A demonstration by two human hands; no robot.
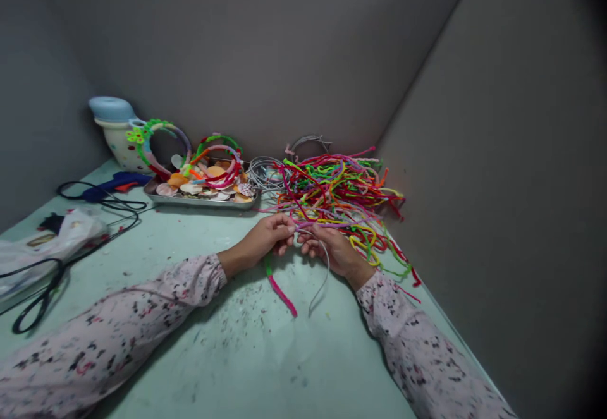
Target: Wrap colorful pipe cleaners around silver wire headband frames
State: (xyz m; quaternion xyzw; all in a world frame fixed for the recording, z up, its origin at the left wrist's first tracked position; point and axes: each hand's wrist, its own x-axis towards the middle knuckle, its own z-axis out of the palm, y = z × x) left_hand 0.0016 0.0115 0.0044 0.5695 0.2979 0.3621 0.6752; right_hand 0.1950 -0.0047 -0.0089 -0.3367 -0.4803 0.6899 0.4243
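Observation:
My left hand (266, 237) and my right hand (332, 248) meet over a pale green table, both closed on a thin metal headband (324, 275). One end of the headband is wrapped in pink and green fuzzy wire (281, 289); the other side is bare grey metal. A lilac fuzzy wire runs between my fingertips at the top of the band. Just beyond my hands lies a big tangled pile of coloured pipe cleaners (339, 194).
A metal tray (203, 201) with shells and finished wrapped headbands (215, 160) stands at the back. Bare metal headbands (266, 176) lie beside it. A blue glue gun (114, 185), black cord, scissors (35, 305), a plastic bag (52, 242) and a white container (118, 131) are at left. Grey walls close in.

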